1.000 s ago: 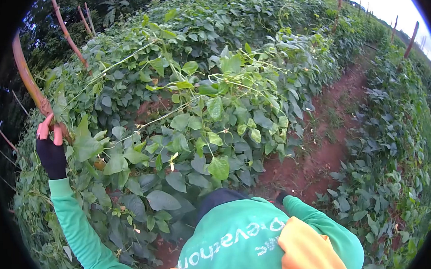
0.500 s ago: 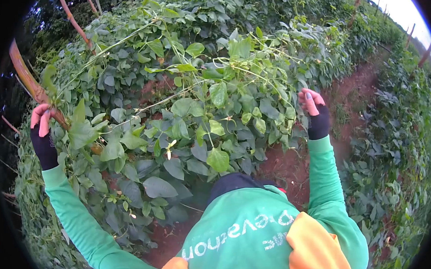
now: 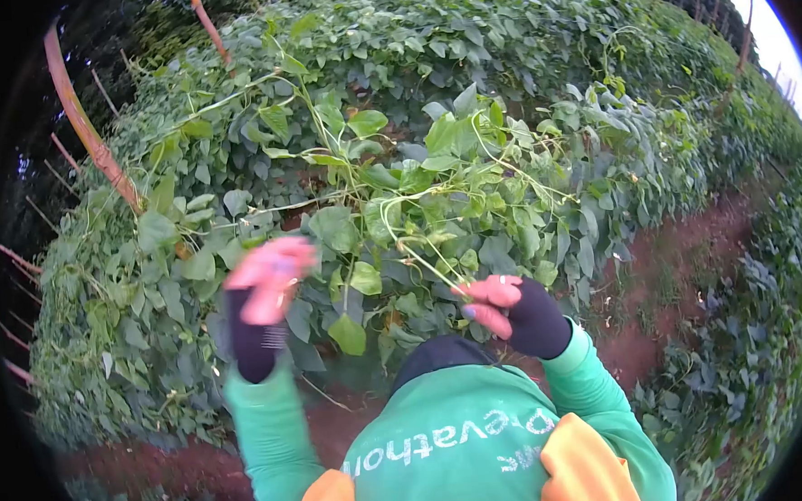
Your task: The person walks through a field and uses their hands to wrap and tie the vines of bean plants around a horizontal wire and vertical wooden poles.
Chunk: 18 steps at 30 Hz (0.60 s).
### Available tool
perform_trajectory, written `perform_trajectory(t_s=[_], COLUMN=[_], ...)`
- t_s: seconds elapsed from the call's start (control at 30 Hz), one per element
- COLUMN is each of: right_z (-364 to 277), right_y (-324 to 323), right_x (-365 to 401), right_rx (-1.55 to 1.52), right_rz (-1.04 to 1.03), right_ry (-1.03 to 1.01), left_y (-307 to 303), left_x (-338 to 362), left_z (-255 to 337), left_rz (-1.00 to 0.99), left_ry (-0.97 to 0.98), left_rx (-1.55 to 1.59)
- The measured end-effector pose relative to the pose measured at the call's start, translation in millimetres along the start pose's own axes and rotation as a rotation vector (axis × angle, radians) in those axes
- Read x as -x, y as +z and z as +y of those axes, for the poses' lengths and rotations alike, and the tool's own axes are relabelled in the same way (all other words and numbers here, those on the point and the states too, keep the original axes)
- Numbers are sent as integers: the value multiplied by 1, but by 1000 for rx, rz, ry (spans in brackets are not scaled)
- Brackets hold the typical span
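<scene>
My right hand, in a dark fingerless glove with a ring on one finger, pinches a thin green vine stem low in front of my chest. The stem runs up and left from the fingertips into a tangle of leafy shoots. My left hand, gloved the same way, is smeared by motion over the foliage on the left. Broad leaves of the climbing plant lie just right of it. A lighter leaf hangs below, between the two hands.
A wooden stake leans at the left, with the vines strung from it. Another stake stands farther back. Dense foliage fills the row ahead. Reddish bare soil forms a path at the right, beside another planted row.
My left hand has come away from the stake, moving right and down. My right hand has moved left and down and now pinches a vine stem. The view has shifted slightly.
</scene>
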State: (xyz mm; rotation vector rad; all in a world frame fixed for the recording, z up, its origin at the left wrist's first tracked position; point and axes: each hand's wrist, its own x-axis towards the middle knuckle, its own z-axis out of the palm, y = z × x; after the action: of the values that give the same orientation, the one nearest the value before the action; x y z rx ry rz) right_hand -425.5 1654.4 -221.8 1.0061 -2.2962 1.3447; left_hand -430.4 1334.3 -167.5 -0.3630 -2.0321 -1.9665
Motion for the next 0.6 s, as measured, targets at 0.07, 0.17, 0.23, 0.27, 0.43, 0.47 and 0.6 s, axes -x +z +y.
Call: perform_trajectory(t_s=[0.07,0.17,0.23,0.27,0.43,0.47,0.6], right_z=[9,24,33,34,55,61,91], right_y=[-16,-31,-40,-52,-97,-100,-84], right_x=[11,32,45,48,30,18,-8], right_rx=[40,93,83,114,-3,181,409], right_rz=[-112,-231,-267,-339,-18,170,243], right_ry=[2,-55,-123,-99,-108,-180,-197], left_y=[65,148,166,177,193,200,219], left_x=[7,17,19,22,43,49,66], left_z=[-45,-42,-53,-52,-39,-39,-43], left_rz=[-173,-77,-99,-45,-49,-46,-100], left_ry=[-258,-396,-376,-368,-389,-336,-209], left_rx=[244,604,528,540,6,-85,-286])
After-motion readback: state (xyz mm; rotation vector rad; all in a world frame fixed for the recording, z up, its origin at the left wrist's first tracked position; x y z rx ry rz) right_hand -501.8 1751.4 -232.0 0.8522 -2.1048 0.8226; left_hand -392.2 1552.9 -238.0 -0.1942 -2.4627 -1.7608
